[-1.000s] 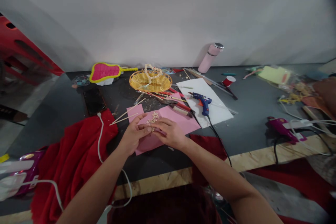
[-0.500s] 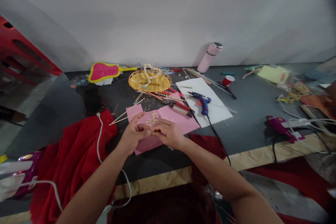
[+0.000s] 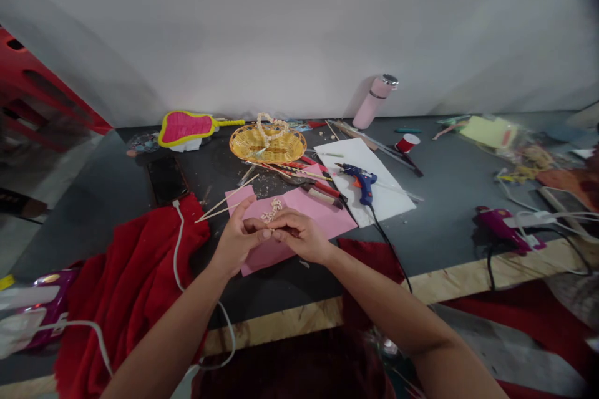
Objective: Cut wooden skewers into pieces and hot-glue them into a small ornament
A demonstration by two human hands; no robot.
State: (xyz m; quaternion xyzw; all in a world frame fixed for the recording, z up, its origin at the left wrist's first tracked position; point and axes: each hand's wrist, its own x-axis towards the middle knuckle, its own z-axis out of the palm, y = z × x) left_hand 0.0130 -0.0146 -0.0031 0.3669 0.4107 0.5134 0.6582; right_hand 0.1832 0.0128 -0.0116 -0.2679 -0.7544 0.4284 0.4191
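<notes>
My left hand (image 3: pixel 241 238) and my right hand (image 3: pixel 299 234) meet fingertip to fingertip over pink paper (image 3: pixel 262 259). Both are closed in a pinch, thumbs touching, around a small pale piece that the fingers mostly hide. The left index finger points up and away from the pinch. Just beyond the fingers, a small heap of short pale pieces (image 3: pixel 272 209) lies on the paper. Thin wooden sticks (image 3: pixel 227 198) rest to the left of the heap, partly on the paper.
Behind the paper stands a yellow woven basket (image 3: pixel 238 148) with a pale bead loop on it. To the right, a blue glue gun (image 3: pixel 360 179) lies on a white sheet (image 3: pixel 388 202). A phone (image 3: pixel 167 179), red cloth (image 3: pixel 135 262) and pink flask (image 3: pixel 374 103) are around.
My right thumb and fingers have shifted slightly and now press closer against the left fingertips, covering more of the small piece. The things on the table have stayed put.
</notes>
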